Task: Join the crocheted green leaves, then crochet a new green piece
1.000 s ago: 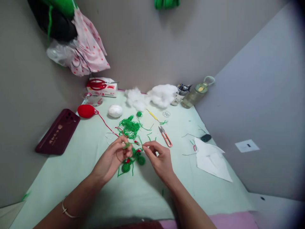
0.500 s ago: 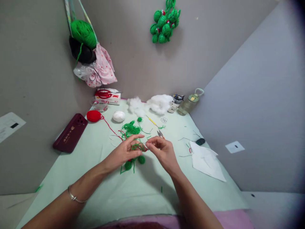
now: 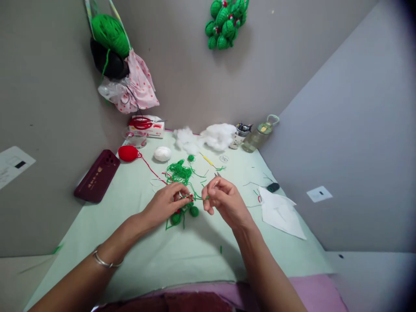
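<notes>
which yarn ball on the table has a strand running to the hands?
The red ball: its red strand trails across the table toward the left hand. The white ball beside it shows no such strand.

Green crocheted balls (image 3: 185,212) (red dots), red yarn ball (image 3: 128,153), white-spotted pink bag (image 3: 138,89), pale green table (image 3: 156,255).

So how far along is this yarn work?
A finished green bunch hangs on the wall. The left hand holds small green balls while the right hand pinches a green strand. Loose green yarn and white stuffing remain unused.
</notes>
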The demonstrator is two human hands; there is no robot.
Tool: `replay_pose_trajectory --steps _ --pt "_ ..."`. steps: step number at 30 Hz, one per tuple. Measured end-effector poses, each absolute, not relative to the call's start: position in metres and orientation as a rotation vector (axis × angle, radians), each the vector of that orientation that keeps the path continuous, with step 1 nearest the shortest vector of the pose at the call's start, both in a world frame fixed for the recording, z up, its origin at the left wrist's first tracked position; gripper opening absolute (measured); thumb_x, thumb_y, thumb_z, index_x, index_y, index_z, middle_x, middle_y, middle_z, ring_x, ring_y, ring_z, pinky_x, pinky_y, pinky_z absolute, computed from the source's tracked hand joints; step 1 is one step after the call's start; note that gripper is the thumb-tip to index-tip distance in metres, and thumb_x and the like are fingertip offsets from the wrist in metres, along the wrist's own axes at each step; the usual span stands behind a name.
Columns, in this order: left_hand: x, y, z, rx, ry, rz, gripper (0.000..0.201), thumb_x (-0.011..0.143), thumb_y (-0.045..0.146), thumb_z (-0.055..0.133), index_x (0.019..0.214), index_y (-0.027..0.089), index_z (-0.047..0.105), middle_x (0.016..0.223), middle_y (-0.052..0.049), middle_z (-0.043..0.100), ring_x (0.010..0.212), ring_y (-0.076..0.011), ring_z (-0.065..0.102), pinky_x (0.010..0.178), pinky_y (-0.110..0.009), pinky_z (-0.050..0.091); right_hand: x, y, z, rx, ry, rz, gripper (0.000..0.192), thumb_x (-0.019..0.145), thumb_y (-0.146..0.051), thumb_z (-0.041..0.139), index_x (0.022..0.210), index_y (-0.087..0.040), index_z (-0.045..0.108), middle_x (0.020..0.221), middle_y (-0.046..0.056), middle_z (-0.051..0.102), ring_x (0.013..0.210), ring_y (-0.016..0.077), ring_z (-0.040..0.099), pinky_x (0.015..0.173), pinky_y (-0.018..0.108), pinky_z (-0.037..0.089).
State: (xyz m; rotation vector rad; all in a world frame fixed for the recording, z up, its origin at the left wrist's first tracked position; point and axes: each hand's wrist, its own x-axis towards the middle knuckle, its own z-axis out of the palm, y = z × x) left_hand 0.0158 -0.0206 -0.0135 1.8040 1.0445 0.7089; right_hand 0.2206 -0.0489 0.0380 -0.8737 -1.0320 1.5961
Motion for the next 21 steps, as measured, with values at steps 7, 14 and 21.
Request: replay_pose_trajectory --steps 7,14,21 --pt "0.018 -0.030 -0.033 1.947 1.098 0.727 0.008 0.077 0.020 0.071 0.074 0.022 0.064 0.083 -0.004 0.056 0.087 -0.0255 0.046 0.085 -0.039 0.035 0.230 -0.044 0.035 -0.990 -0.984 1.512 0.029 0.080 -0.040 0.082 0.082 -0.019 0.061 0.059 -0.007 0.059 0.040 0.0030 0.041 0.042 0.018 0.025" --pt "0.010 -0.020 -0.017 1.715 1.003 0.726 0.016 0.092 0.033 0.062 0.081 0.022 0.064 0.087 -0.004 0.065 0.086 -0.0231 0.055 0.078 -0.033 0.041 0.237 -0.033 0.044 -1.092 -0.936 1.440 0.034 0.076 -0.042 0.085 0.082 -0.018 0.062 0.057 -0.008 0.052 0.044 0.0031 0.033 0.046 0.020 0.020" --pt "0.008 -0.007 0.026 0.966 0.775 0.851 0.027 0.092 0.042 0.069 0.080 0.020 0.058 0.076 0.002 0.058 0.067 -0.0129 0.054 0.064 -0.024 0.041 0.229 -0.014 0.066 -1.017 -0.959 1.418 0.032 0.071 -0.040 0.088 0.078 -0.018 0.065 0.052 -0.007 0.051 0.046 0.0042 0.033 0.044 0.018 0.020"
